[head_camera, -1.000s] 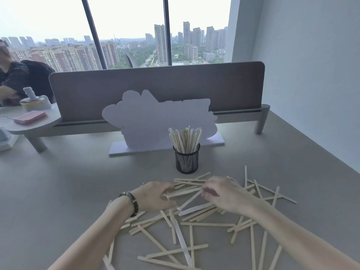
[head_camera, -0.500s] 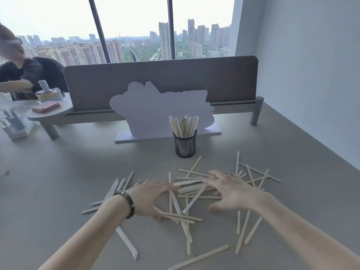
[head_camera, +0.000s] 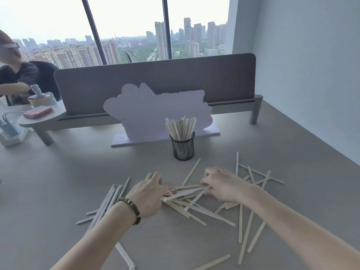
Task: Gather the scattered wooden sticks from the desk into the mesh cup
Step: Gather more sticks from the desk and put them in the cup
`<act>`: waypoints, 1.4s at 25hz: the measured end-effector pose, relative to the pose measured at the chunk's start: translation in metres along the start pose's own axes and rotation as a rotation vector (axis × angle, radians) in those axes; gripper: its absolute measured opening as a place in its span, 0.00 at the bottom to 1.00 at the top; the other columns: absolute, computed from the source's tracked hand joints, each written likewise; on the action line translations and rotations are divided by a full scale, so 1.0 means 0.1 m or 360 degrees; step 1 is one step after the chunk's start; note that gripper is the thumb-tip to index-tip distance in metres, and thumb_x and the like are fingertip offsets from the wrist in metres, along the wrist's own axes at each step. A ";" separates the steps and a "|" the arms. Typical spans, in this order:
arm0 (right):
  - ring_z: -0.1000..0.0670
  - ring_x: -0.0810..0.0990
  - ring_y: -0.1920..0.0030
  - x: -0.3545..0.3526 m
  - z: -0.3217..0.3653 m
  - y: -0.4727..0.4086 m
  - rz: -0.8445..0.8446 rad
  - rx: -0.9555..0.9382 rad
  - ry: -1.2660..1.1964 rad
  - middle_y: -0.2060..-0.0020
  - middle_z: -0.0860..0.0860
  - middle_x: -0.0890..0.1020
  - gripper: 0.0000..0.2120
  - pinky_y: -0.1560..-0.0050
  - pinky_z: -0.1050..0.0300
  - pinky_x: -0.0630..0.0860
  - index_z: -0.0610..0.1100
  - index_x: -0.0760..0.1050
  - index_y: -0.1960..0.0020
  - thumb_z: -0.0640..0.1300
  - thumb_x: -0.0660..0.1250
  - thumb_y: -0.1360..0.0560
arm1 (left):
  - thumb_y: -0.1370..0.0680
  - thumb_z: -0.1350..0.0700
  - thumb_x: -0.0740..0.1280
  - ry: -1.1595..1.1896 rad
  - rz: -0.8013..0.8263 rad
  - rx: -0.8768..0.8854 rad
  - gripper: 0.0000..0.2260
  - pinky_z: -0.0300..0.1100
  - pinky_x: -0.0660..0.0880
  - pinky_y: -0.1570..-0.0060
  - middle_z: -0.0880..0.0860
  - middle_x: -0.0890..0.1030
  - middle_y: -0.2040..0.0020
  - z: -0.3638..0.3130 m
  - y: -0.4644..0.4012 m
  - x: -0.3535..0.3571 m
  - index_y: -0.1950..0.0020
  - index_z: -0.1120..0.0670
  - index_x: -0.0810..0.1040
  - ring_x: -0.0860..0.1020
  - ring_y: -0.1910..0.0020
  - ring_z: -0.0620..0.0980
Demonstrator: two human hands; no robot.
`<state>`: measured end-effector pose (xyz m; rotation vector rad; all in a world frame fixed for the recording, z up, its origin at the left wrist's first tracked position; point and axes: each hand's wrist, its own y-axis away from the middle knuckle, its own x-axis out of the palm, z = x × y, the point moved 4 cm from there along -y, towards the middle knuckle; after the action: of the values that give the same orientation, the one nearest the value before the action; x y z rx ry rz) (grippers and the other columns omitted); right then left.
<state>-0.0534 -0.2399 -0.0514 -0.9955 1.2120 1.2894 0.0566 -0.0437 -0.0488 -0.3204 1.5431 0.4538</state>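
A black mesh cup [head_camera: 182,148] stands upright on the grey desk, holding several wooden sticks that poke out of its top. In front of it many pale wooden sticks [head_camera: 196,208] lie scattered and crossed. My left hand [head_camera: 149,193], with a beaded bracelet at the wrist, and my right hand [head_camera: 224,184] face each other over the pile. Their fingers close on the two ends of a bunch of sticks [head_camera: 187,190] lying between them on the desk. More sticks lie to the left [head_camera: 109,201] and to the right [head_camera: 251,217].
A white cut-out sign [head_camera: 155,114] stands behind the cup, in front of a grey desk divider [head_camera: 155,78]. A wall [head_camera: 311,75] borders the desk on the right. A person [head_camera: 17,75] sits at the far left beside a pink case [head_camera: 38,112] and a power strip [head_camera: 9,131].
Both hands have drawn closer together, pushing loose sticks into a bunch between them. The view has shifted slightly, so the cup sits a little further from the hands.
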 end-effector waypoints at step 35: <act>0.43 0.72 0.63 -0.17 0.19 0.08 -0.0472 0.0072 -0.0188 0.66 0.53 0.69 0.07 0.61 0.50 0.67 0.46 0.62 0.58 0.36 0.54 0.24 | 0.23 0.53 0.59 0.0467 -0.0084 -0.0202 0.06 0.47 0.63 0.67 0.52 0.75 0.65 -0.05 -0.01 -0.07 0.58 0.53 0.66 0.76 0.62 0.61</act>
<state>-0.0586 -0.2232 -0.0314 -1.0094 0.9589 1.0669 0.0529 -0.0471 -0.0418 -0.5438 1.7894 0.4798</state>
